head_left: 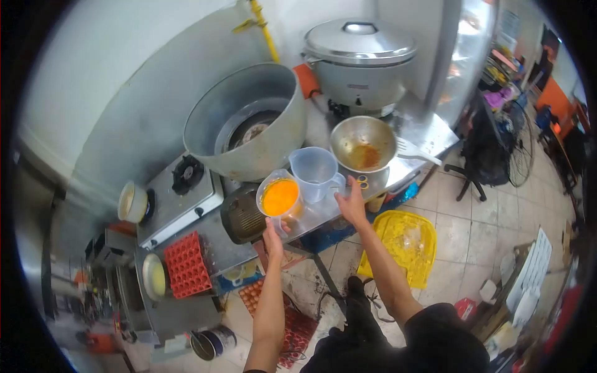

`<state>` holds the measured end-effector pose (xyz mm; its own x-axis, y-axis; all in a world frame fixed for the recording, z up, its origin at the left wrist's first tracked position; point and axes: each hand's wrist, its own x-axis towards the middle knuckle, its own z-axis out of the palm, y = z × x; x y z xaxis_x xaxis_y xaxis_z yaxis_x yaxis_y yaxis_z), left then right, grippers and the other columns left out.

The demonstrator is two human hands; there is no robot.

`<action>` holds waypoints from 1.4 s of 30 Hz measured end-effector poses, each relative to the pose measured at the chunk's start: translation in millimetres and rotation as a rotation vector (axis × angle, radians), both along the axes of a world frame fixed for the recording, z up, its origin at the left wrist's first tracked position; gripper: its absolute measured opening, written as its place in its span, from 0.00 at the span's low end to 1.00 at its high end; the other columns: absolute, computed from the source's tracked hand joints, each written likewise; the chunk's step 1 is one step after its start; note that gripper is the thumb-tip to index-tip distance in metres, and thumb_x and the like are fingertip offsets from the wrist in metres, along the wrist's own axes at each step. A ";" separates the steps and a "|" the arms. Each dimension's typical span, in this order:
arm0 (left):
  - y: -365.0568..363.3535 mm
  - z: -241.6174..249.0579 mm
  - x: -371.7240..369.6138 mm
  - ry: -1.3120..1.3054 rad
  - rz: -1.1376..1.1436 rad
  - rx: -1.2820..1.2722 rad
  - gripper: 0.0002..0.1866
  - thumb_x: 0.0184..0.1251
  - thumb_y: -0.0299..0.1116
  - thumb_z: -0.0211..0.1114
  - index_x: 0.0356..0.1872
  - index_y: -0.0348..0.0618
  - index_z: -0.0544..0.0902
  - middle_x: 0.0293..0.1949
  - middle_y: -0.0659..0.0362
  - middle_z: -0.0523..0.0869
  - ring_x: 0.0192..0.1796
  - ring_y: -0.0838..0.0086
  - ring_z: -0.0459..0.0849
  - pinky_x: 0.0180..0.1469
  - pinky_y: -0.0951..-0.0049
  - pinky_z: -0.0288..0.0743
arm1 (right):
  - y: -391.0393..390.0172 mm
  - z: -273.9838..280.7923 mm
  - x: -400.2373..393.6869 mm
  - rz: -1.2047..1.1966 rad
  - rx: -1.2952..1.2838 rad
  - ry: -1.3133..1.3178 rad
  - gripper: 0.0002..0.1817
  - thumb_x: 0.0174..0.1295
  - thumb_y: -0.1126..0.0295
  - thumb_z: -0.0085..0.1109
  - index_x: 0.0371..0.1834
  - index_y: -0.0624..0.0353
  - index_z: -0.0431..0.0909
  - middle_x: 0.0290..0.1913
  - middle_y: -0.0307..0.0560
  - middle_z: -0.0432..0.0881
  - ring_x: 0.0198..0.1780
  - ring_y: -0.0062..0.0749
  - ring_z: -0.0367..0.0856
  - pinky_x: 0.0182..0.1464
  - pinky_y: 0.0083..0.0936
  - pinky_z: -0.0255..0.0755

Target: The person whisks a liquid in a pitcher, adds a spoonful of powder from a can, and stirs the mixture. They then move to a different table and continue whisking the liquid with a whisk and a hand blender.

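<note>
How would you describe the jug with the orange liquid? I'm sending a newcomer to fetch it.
Find the big steel wok ring on the counter. In front of it, at the counter's edge, stand two clear plastic measuring jugs. Take the left jug, held by the left hand: it alone holds orange liquid, while the right jug is empty.

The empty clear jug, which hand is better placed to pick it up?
Probably the right hand: it rests at the handle side of the empty clear jug, seemingly touching it. The left hand already grips the handle of the jug of orange liquid.
</note>
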<state>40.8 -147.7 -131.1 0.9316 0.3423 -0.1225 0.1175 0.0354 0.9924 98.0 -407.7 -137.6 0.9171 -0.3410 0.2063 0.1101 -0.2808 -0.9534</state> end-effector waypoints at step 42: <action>-185.7 25.1 -723.3 -0.163 1.161 0.142 0.11 0.72 0.37 0.56 0.42 0.42 0.66 0.29 0.61 0.73 0.27 0.78 0.69 0.27 0.77 0.63 | -92.4 -107.7 -362.0 0.727 -0.405 0.036 0.07 0.64 0.73 0.53 0.42 0.60 0.78 0.39 0.49 0.79 0.40 0.36 0.78 0.40 0.26 0.73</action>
